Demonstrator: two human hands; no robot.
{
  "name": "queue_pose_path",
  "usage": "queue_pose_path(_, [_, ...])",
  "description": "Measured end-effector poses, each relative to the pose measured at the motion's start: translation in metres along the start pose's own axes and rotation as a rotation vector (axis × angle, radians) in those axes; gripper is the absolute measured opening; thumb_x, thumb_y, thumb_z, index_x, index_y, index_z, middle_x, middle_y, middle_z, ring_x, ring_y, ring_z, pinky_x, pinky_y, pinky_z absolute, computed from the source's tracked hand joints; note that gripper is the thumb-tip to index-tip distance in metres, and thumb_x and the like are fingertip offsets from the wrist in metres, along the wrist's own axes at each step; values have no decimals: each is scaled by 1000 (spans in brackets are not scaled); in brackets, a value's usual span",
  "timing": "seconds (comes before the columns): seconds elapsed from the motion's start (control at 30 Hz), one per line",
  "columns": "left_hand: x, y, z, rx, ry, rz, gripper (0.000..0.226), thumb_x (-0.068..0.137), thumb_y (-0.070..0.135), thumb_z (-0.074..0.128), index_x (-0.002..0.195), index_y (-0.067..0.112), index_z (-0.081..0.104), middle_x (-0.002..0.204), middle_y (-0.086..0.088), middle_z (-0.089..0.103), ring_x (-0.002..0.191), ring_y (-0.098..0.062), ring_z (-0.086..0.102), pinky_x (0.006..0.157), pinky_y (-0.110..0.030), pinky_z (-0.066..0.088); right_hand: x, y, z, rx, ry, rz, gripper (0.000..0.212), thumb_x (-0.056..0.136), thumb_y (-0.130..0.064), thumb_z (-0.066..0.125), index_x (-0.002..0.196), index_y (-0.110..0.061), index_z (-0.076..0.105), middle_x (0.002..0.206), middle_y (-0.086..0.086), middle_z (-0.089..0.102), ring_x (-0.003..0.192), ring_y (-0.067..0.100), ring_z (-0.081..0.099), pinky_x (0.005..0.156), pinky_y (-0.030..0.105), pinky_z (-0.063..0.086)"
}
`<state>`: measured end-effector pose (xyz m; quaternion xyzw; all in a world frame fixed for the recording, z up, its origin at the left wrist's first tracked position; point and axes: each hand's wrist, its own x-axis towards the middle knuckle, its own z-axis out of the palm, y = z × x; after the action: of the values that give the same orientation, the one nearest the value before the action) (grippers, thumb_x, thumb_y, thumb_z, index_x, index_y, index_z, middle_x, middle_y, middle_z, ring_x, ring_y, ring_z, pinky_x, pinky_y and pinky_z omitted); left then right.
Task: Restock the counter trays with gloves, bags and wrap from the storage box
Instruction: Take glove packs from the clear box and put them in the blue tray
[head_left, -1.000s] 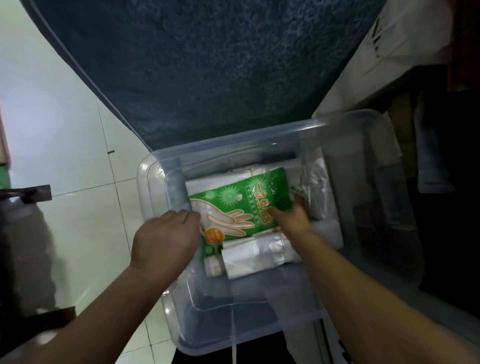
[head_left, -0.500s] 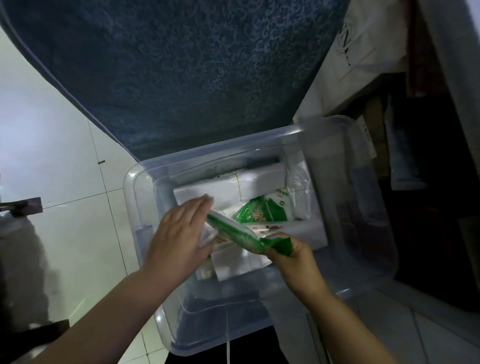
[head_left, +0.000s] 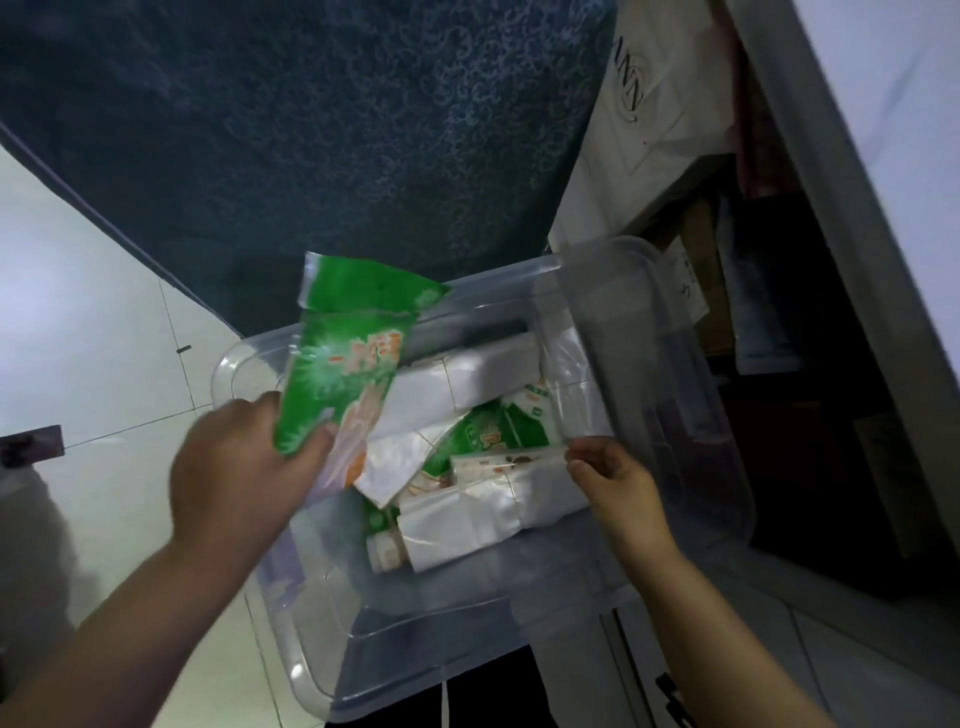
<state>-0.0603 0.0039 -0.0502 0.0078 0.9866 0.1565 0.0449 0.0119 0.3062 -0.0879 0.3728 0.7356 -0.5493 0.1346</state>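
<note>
A clear plastic storage box stands on the floor below me. My left hand grips a green pack of disposable gloves by its lower end and holds it upright above the box's left rim. My right hand pinches the end of a long narrow box of wrap that lies inside. Under it are white packs of bags, another green glove pack and a white wrapped bundle at the back.
A dark blue patterned cloth hangs down behind the box. White floor tiles spread to the left. A white paper bag and dark shelves with stored items are to the right.
The green glove pack has come up out of the box: both hands held it, now only my left hand does, raised and upright. My right hand let go and moved to the narrow wrap box.
</note>
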Motion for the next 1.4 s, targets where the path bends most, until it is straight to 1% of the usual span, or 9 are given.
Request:
queue_pose_path(0.13, [13, -11, 10, -41, 15, -66, 35, 70, 41, 57, 61, 6, 56, 56, -19, 48, 60, -40, 53, 53, -32, 34, 38, 15, 17, -246, -11, 37, 14, 86, -10, 58, 96, -15, 66, 97, 6, 67, 91, 21, 62, 78, 25, 49])
queue_pose_path(0.4, [17, -22, 33, 13, 99, -57, 44, 71, 51, 47, 58, 9, 52, 53, -18, 47, 58, -38, 51, 53, -30, 29, 110, 37, 72, -638, -31, -36, 34, 90, -12, 50, 123, -11, 58, 127, 10, 61, 112, 27, 57, 77, 20, 37])
queue_pose_path(0.53, [18, -22, 33, 25, 121, -33, 43, 72, 48, 50, 57, 8, 51, 51, -19, 48, 56, -38, 50, 53, -31, 28, 111, 44, 82, -775, -105, -17, 23, 91, -19, 51, 108, -12, 65, 111, 13, 67, 85, 26, 60, 60, 21, 38])
queue_pose_path(0.6, [18, -22, 32, 27, 111, -24, 42, 72, 47, 50, 57, 8, 51, 51, -19, 48, 56, -37, 50, 53, -31, 28, 105, 43, 78, -842, -92, -59, 24, 91, -18, 48, 93, -8, 70, 103, 15, 68, 81, 28, 59, 62, 25, 39])
queue_pose_path(0.77, [18, -23, 29, 5, 91, -9, 38, 71, 46, 49, 56, 10, 46, 49, -18, 48, 51, -36, 49, 55, -28, 23, 64, 25, 51, -755, 64, -231, 22, 87, -7, 51, 96, -7, 72, 107, 18, 62, 101, 36, 51, 83, 34, 45])
queue_pose_path(0.9, [16, -16, 23, 26, 31, 0, 39, 72, 47, 48, 62, 10, 55, 52, -16, 55, 58, -35, 54, 60, -31, 24, 22, -16, 23, -439, 152, -378, 17, 84, 3, 57, 92, -4, 71, 92, 12, 66, 87, 29, 60, 73, 25, 42])
queue_pose_path(1.0, [13, -6, 10, 31, -85, -36, 41, 76, 50, 50, 80, 12, 63, 69, -18, 67, 74, -36, 62, 64, -35, 29, -10, -66, 1, -450, 152, -578, 21, 81, 5, 60, 91, -11, 70, 88, -4, 62, 80, 15, 59, 66, 11, 38])
queue_pose_path(1.17, [4, 20, -39, -422, -242, -274, 25, 87, 37, 58, 102, 17, 59, 100, -15, 70, 90, -33, 63, 71, -35, 45, -64, -143, -33, -671, 202, -842, 13, 82, -7, 67, 94, -11, 70, 97, 9, 69, 82, 31, 66, 67, 40, 55])
queue_pose_path(1.4, [-18, 71, -106, -701, -255, -168, 27, 90, 30, 59, 112, 16, 61, 104, -7, 70, 92, -25, 64, 81, -38, 50, -138, -214, -53, -603, 334, -1038, 4, 80, -14, 63, 80, -10, 65, 76, 9, 61, 68, 25, 58, 55, 35, 46])
